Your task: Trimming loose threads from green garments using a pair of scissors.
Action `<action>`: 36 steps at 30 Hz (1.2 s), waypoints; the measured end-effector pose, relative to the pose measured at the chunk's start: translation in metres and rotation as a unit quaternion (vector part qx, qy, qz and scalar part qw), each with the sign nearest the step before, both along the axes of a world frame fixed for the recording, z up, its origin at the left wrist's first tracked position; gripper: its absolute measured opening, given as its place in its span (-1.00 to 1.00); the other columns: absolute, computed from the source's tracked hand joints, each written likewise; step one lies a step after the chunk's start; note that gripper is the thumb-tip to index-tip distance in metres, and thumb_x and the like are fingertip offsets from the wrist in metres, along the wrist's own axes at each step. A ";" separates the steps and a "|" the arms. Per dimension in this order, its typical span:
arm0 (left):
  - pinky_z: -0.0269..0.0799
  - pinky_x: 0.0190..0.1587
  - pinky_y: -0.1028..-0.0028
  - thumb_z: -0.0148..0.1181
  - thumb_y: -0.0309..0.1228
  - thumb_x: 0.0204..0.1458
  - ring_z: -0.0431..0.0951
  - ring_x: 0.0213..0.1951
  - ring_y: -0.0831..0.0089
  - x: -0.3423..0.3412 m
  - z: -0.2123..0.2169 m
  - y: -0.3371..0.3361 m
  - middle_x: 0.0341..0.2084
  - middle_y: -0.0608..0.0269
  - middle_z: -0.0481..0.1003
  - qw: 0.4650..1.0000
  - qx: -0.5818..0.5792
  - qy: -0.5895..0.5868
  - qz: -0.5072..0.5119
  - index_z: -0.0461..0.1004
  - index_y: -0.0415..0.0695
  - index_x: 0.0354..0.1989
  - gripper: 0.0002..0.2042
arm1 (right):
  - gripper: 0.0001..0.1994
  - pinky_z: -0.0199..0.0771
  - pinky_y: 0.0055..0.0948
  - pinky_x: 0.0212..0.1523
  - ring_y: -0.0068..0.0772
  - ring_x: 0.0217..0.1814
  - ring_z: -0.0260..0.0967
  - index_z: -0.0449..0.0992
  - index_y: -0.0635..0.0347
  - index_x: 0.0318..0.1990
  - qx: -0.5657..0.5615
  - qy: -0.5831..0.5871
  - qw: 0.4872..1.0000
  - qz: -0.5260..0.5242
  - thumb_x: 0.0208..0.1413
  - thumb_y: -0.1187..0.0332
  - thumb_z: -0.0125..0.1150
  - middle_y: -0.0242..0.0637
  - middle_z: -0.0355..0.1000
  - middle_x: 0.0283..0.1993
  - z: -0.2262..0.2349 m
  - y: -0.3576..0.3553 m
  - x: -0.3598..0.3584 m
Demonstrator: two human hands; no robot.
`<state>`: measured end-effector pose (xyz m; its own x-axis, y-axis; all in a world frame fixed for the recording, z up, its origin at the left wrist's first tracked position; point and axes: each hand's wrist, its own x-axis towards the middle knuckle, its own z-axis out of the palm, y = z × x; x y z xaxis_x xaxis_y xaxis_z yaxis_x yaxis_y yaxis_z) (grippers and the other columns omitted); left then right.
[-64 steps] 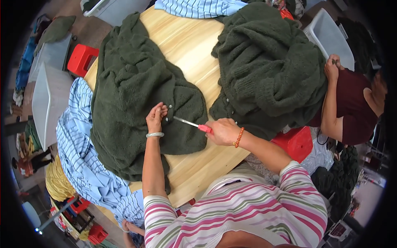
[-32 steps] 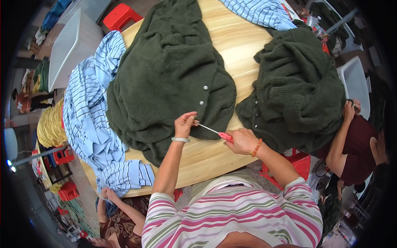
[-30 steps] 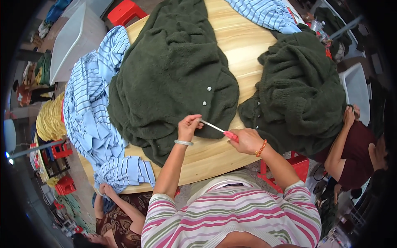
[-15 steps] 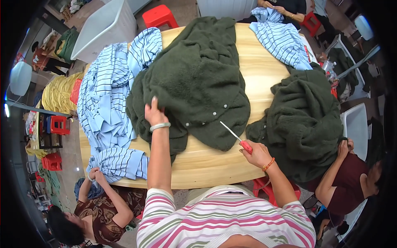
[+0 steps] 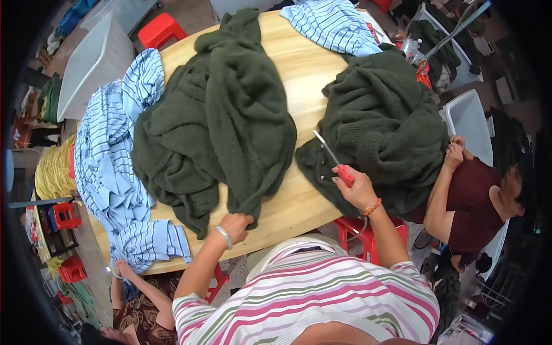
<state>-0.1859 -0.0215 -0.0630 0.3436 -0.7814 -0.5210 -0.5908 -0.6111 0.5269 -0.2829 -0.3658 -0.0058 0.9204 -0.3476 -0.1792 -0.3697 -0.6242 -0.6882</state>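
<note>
My left hand (image 5: 234,226) is closed on the near corner of a dark green knitted garment (image 5: 247,121), at the table's front edge. The garment lies crumpled over the middle of the wooden table (image 5: 307,86). My right hand (image 5: 361,191) grips a red-handled tool (image 5: 345,175) with a thin straight metal shaft; its kind is not clear. The shaft points up and to the left, over the edge of a second dark green knitted heap (image 5: 382,126) with small pale buttons near my fingers. A thin cord hangs by my right wrist.
Blue striped fabric (image 5: 106,152) covers the table's left side, with more striped fabric (image 5: 333,26) at the far edge. Co-workers' hands are at the left (image 5: 122,269) and right (image 5: 454,152) edges. Red stools (image 5: 161,30) and white bins (image 5: 95,66) stand around the table.
My left hand has come down toward me and now grips the garment's near corner. The garment's buttoned edge no longer shows. My right hand moved the tool over the right heap; the view shifted.
</note>
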 end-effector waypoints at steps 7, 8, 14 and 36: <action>0.34 -0.25 0.21 0.25 -0.40 -0.27 0.44 -0.26 0.08 -0.011 -0.002 0.001 -0.35 0.05 0.42 0.991 0.014 -0.095 0.096 0.46 -0.12 -0.35 -0.76 | -0.75 0.43 -0.26 -0.23 0.00 -0.23 0.43 0.47 0.11 -0.16 -0.012 0.038 0.997 0.061 -0.01 0.29 0.18 -0.10 0.48 -0.31 -0.015 0.016 0.025; 0.32 -0.22 0.22 0.30 -0.38 -0.31 0.41 -0.23 0.08 -0.013 0.000 -0.009 -0.31 0.05 0.40 0.974 -0.072 -0.146 0.159 0.44 -0.12 -0.31 -0.69 | -0.74 0.42 -0.18 -0.25 0.04 -0.26 0.42 0.45 0.06 -0.14 -0.013 0.031 0.997 0.074 -0.01 0.26 0.16 -0.08 0.47 -0.35 -0.014 0.016 0.028; 0.29 -0.14 0.24 0.27 -0.41 -0.25 0.36 -0.13 0.10 -0.018 -0.019 -0.110 -0.13 0.05 0.33 0.908 -0.212 -0.341 0.122 0.35 -0.10 -0.09 -0.55 | -0.76 0.41 -0.12 -0.29 0.07 -0.28 0.40 0.43 0.02 -0.16 -0.020 0.003 0.997 0.078 0.01 0.22 0.15 -0.08 0.46 -0.40 -0.013 0.011 0.024; 0.32 -0.23 0.59 0.24 -0.56 -0.12 0.39 -0.31 0.64 -0.050 -0.022 0.035 -0.38 0.40 0.41 0.763 -0.334 0.122 0.539 0.39 -0.16 -0.30 -0.79 | -0.74 0.40 -0.10 -0.26 0.07 -0.27 0.40 0.43 0.00 -0.15 -0.002 0.008 0.998 0.062 0.00 0.20 0.16 -0.08 0.46 -0.39 -0.019 0.001 0.006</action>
<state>-0.2356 0.0135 -0.0853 0.9312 -0.2321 -0.2810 0.2314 -0.2191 0.9479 -0.2769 -0.3649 -0.0248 0.9534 -0.2318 -0.1929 -0.3002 -0.6682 -0.6807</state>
